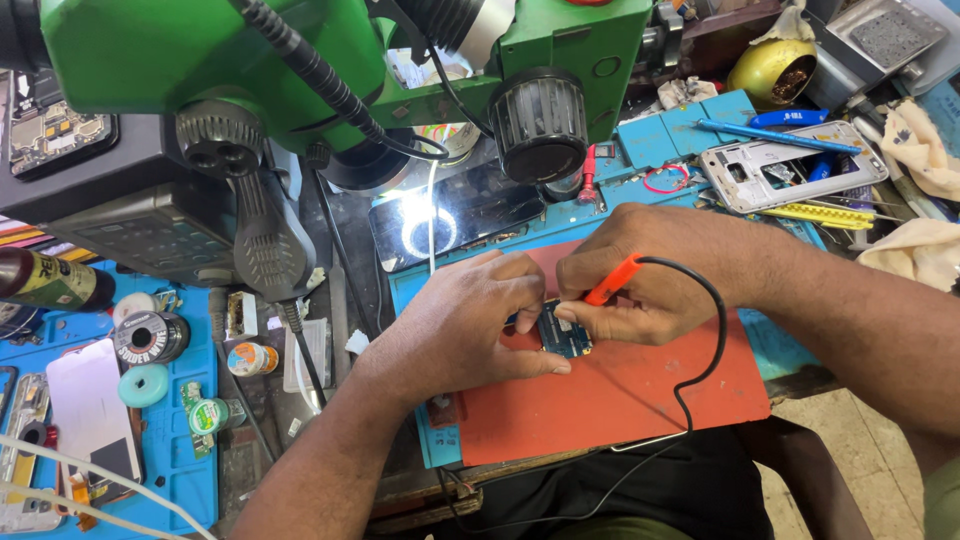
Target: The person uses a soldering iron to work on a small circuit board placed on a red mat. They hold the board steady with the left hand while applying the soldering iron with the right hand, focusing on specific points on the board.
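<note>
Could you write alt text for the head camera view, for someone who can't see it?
Two bare hands work on a small blue circuit board on a red-orange mat: the left hand steadies it, the right hand holds an orange-tipped corded tool. A green microscope looms above.

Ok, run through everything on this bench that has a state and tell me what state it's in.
left hand: pressing on the circuit board
right hand: gripping the orange probe
circuit board: flat on the red mat, pinned between both hands
orange probe: tip down at the board
ring light: lit
phone frame: opened, empty
red mat: lying flat
</note>
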Available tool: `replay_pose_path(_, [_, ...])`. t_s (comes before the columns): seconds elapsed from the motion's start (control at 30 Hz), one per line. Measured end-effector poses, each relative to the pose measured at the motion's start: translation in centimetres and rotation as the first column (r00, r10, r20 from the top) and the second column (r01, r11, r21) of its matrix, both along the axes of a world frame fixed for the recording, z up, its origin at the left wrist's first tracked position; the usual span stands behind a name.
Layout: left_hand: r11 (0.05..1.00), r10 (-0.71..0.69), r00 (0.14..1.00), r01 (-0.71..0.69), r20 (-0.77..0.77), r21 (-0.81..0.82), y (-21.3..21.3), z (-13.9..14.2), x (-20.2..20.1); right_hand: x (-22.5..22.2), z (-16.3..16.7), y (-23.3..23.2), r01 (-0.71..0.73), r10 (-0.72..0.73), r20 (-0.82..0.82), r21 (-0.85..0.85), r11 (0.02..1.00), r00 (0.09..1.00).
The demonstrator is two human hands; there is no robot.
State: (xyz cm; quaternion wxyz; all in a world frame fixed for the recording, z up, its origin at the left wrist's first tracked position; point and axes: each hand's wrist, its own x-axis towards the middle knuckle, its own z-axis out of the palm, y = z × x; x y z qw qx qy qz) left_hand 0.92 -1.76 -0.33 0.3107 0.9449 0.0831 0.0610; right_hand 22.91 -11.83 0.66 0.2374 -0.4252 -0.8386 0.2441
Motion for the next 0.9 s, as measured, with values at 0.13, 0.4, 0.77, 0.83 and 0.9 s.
replay_pose_path(0.13, [1.000, 0.015, 0.999, -0.015, -0.036, -0.006, -0.02, 0.04, -0.06, 0.05, -0.04, 0.00, -0.018, 0.018, 0.021, -0.034, 0.999, 1.000])
replay_pose_path(0.4, [0.999, -0.017, 1.000, 0.017, 0.021, 0.027, -0.06, 0.12, -0.02, 0.09, -0.05, 0.23, 0.055, -0.055, 0.003, 0.013, 0.998, 0.998])
replay_pose_path(0.77, [0.999, -0.018, 0.999, 0.017, 0.035, 0.029, -0.04, 0.03, -0.03, 0.20, -0.24, 0.28, 0.035, -0.034, -0.022, 0.055, 0.998, 0.999])
replay_pose_path(0.83, [1.000, -0.010, 1.000, 0.009, 0.012, 0.025, -0.04, 0.08, 0.01, 0.21, -0.24, 0.30, 0.039, -0.038, -0.018, 0.067, 0.997, 0.999])
replay_pose_path(0.9, [1.000, 0.023, 0.998, -0.022, -0.059, 0.005, -0.05, 0.16, 0.06, 0.13, -0.25, 0.15, 0.020, -0.021, 0.038, 0.028, 0.999, 0.999])
